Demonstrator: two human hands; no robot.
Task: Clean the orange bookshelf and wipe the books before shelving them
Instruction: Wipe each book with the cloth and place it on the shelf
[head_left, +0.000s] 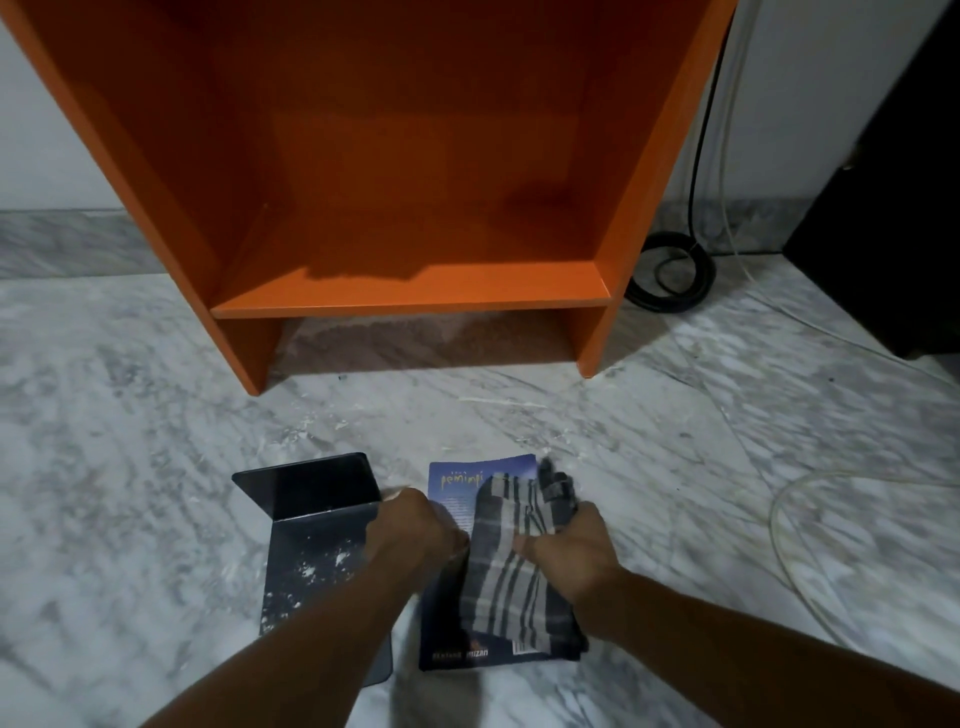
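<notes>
A blue paperback book (451, 500) lies flat on the grey marble floor (675, 467), near the front of the orange wooden bookshelf (415, 300). The right hand (571, 545) clutches a grey striped cloth (509, 587) bunched on the cover (the wiping step, 1 book). The left hand (415, 530) rests at the book's left edge; I cannot tell whether it grips. Next, probably, finish wiping, then lift the book onto the shelf.

A black bookend (311, 551) lies on the marble floor (130, 441), coiled black cable (702, 275) behind
</notes>
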